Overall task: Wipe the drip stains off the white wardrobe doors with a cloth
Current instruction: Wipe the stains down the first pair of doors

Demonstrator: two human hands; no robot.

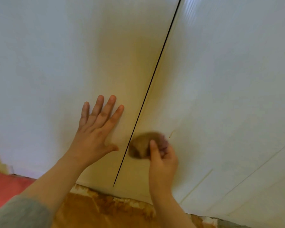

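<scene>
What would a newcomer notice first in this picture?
The left hand lies flat, fingers spread, on the white left door, beside the dark gap that parts it from the right door. Just right of that gap the right hand grips a blurred brown cloth, with a thin reddish drip stain up and right of it.

brown cloth (141, 145) bunched, blurred, against right white door (220, 79) beside gap; thin drip stain (171, 134) at cloth's 2 o'clock

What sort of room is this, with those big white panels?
Probably a bedroom at home: white wardrobe doors meet at a dark seam, a red mat and brown patterned floor lie below, and the right hand holds a brown cloth against one door.
</scene>
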